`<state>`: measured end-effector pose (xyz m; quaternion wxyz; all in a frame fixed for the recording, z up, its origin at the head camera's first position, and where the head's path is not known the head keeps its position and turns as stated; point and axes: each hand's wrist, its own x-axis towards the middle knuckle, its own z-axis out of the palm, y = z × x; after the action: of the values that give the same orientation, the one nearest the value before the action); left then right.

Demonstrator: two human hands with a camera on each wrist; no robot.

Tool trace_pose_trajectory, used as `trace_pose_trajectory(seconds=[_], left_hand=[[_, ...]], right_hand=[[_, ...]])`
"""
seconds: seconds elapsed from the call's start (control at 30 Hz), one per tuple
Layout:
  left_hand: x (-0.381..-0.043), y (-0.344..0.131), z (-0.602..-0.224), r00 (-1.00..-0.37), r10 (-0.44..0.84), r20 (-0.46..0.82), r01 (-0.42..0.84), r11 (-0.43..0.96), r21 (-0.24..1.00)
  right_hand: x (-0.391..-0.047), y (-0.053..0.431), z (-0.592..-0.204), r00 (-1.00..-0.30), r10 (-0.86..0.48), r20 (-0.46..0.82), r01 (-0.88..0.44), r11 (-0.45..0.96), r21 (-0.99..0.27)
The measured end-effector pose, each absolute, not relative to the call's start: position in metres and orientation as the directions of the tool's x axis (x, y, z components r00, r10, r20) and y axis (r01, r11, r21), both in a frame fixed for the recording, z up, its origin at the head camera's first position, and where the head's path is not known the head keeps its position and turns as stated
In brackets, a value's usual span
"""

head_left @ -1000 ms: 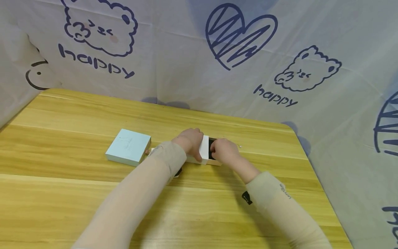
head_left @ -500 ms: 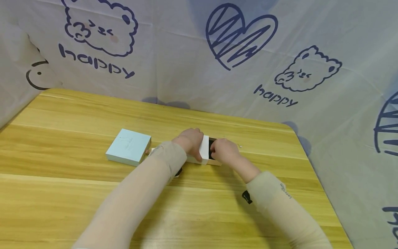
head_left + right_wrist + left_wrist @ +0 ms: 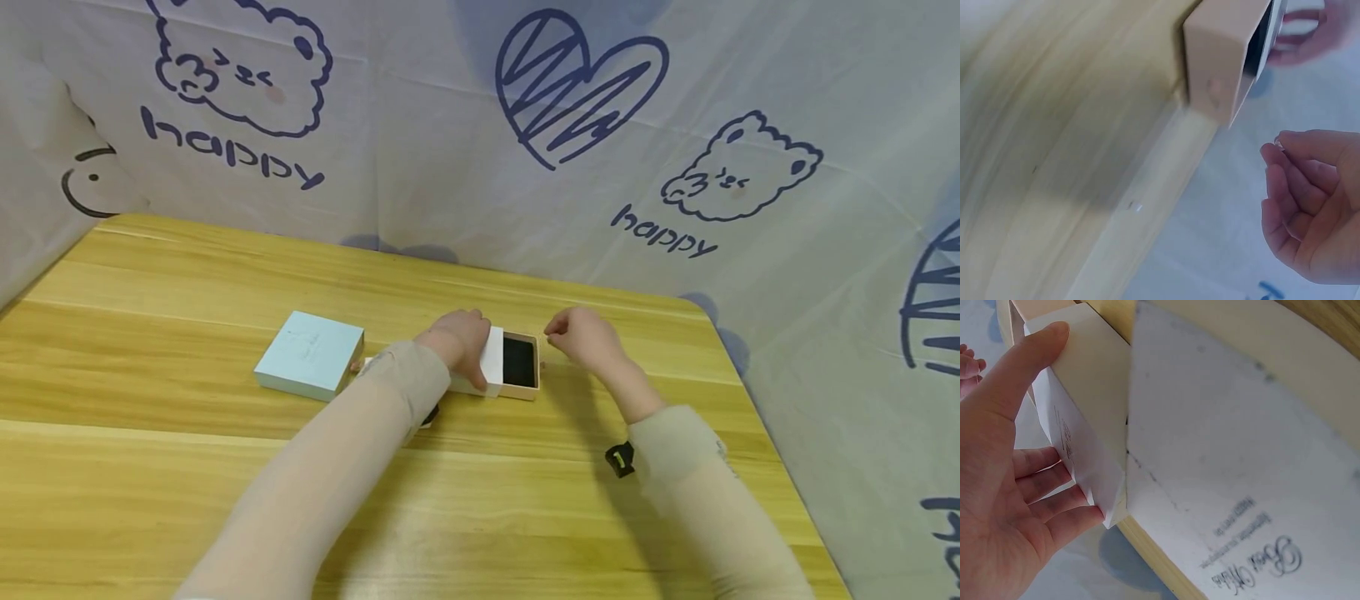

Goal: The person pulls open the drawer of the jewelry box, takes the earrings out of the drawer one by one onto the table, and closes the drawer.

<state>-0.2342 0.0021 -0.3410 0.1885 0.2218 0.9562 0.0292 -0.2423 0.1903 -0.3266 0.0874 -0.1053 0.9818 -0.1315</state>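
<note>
My left hand (image 3: 459,337) holds the white sleeve (image 3: 492,362) of a small drawer box, thumb on the near side and fingers on the far side. The pinkish drawer (image 3: 1216,69) sticks out to the right, with a black pad (image 3: 519,360) inside. Just past the drawer's right end, my right hand (image 3: 588,337) is raised above the table. Its thumb and index finger pinch a tiny shiny clear piece (image 3: 1279,144), too small to identify. Another tiny bright piece (image 3: 1139,208) lies on the wood in the right wrist view.
A light blue box (image 3: 310,354) stands to the left. Beside it, mostly hidden under my left forearm, is another white box with printed lettering (image 3: 1210,487). A black device (image 3: 620,459) shows at my right wrist. The wooden table (image 3: 480,517) ends at a printed cloth (image 3: 427,183).
My right hand has left the drawer and moved right, uncovering the black pad. Now a tiny shiny piece shows between its fingertips. My left hand has kept its place on the sleeve.
</note>
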Motion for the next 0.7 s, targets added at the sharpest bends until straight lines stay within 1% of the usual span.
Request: trace_pose_trajectory(seconds=[0.13, 0.3, 0.43, 0.7], left_hand=[[-0.233, 0.002, -0.340, -0.830, 0.436, -0.347, 0.416, 0.899, 0.135], [-0.233, 0.002, -0.340, -0.831, 0.433, -0.349, 0.413, 0.901, 0.134], [-0.233, 0.001, -0.340, -0.833, 0.431, -0.348, 0.411, 0.902, 0.133], [-0.232, 0.001, -0.338, -0.827, 0.441, -0.349, 0.420, 0.897, 0.138]], right_hand=[[-0.249, 0.207, -0.331, -0.972, -0.178, -0.152, -0.126, 0.945, -0.303], [-0.254, 0.224, -0.337, -0.980, -0.140, -0.141, -0.091, 0.948, -0.305], [-0.257, 0.233, -0.340, -0.985, -0.111, -0.129, -0.071, 0.956, -0.284], [-0.260, 0.249, -0.351, -0.985, -0.048, -0.167, -0.008, 0.972, -0.234]])
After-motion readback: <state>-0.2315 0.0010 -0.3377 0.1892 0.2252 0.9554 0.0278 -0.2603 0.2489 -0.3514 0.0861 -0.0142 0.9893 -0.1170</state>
